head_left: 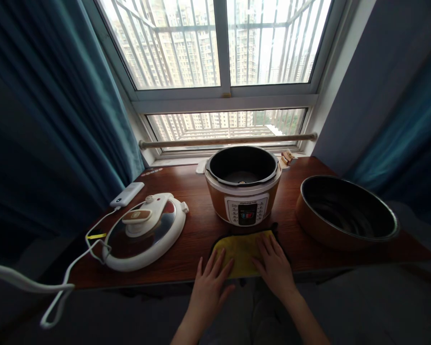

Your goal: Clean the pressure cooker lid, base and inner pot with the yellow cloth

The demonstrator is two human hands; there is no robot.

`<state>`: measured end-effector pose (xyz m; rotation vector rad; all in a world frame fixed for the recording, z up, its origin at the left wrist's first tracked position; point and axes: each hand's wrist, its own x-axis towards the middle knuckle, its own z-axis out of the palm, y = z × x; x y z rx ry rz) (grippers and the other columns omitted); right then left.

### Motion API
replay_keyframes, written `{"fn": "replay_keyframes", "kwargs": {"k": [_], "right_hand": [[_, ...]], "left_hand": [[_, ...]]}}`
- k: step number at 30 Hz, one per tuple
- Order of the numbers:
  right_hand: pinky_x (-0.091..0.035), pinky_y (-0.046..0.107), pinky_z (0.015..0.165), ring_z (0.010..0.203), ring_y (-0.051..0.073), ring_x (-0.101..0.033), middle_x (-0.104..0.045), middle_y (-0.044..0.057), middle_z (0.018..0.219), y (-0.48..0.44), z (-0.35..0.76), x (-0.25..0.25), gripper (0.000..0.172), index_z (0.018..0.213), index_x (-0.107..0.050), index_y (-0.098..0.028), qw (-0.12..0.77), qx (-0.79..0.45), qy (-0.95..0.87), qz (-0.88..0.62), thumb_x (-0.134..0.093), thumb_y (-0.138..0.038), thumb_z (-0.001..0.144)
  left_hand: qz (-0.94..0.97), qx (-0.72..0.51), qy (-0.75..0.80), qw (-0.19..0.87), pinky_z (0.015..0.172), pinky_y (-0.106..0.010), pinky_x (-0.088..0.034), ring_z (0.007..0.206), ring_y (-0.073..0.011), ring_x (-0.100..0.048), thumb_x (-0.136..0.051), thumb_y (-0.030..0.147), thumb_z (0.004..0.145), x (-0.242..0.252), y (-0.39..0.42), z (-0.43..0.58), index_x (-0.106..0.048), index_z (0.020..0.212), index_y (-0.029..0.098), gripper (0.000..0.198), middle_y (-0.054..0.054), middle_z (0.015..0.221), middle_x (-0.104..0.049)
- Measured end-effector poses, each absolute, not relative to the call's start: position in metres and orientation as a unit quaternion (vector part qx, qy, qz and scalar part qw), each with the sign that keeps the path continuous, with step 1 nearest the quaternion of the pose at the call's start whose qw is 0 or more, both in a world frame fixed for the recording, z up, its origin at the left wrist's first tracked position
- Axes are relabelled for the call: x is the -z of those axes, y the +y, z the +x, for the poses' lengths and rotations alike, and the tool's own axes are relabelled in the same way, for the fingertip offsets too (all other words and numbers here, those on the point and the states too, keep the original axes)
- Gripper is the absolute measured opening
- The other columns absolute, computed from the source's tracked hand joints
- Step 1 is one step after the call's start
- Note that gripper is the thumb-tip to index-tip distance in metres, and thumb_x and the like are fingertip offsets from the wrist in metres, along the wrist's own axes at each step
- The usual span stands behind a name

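A yellow cloth (242,251) with a dark edge lies flat at the table's front edge. My left hand (212,277) rests on its left side, fingers spread. On the cloth's right side lies my right hand (273,261), its fingers also stretched out. Just behind the cloth stands an electric pressure cooker (218,196), brown and white, with its top uncovered and a dark interior. Its control panel (247,211) faces me. To the left, the round cooker lid (146,256) with a white rim and a handle lies on the table.
A brown inner pot (344,235) with a dark inside stands at the right of the wooden table (197,261). At the left are a white power bank (127,194) and a white cable (69,270). A small brown item (287,157) lies behind the cooker, near the window.
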<state>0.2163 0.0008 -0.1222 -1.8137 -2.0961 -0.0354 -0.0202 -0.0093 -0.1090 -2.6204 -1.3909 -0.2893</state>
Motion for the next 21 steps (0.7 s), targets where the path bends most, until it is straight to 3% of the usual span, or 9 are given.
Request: {"fn": "replay_keyframes", "kwargs": {"k": [10, 16, 21], "right_hand": [[-0.035, 0.04, 0.105, 0.135, 0.027, -0.023, -0.038, 0.01, 0.14, 0.013, 0.223, 0.123, 0.05, 0.128, -0.048, -0.011, 0.22, 0.002, -0.739, -0.636, -0.042, -0.04, 0.089], [-0.033, 0.047, 0.103, 0.13, 0.031, -0.031, -0.042, 0.015, 0.136, 0.017, 0.225, 0.135, 0.045, 0.123, -0.052, -0.009, 0.228, 0.054, -0.722, -0.651, -0.044, -0.036, 0.088], [-0.032, 0.046, 0.103, 0.129, 0.031, -0.033, -0.043, 0.014, 0.136, 0.02, 0.228, 0.145, 0.046, 0.124, -0.052, -0.011, 0.224, 0.076, -0.719, -0.653, -0.045, -0.038, 0.087]], "left_hand": [[-0.887, 0.106, -0.448, 0.04, 0.101, -0.061, -0.027, 0.136, -0.0282, -0.022, -0.039, 0.041, 0.09, 0.098, 0.007, -0.016, -0.028, 0.139, 0.03, 0.052, -0.005, 0.148, -0.025], [-0.889, 0.147, -0.434, 0.015, 0.106, -0.053, -0.028, 0.135, -0.0224, -0.026, -0.037, 0.028, 0.091, 0.094, 0.028, -0.017, -0.031, 0.138, 0.022, 0.048, -0.006, 0.143, -0.037], [-0.881, 0.144, -0.451, 0.008, 0.105, -0.049, -0.033, 0.133, -0.0219, -0.03, -0.038, 0.032, 0.09, 0.104, 0.036, -0.013, -0.028, 0.14, 0.023, 0.051, -0.004, 0.142, -0.038]]}}
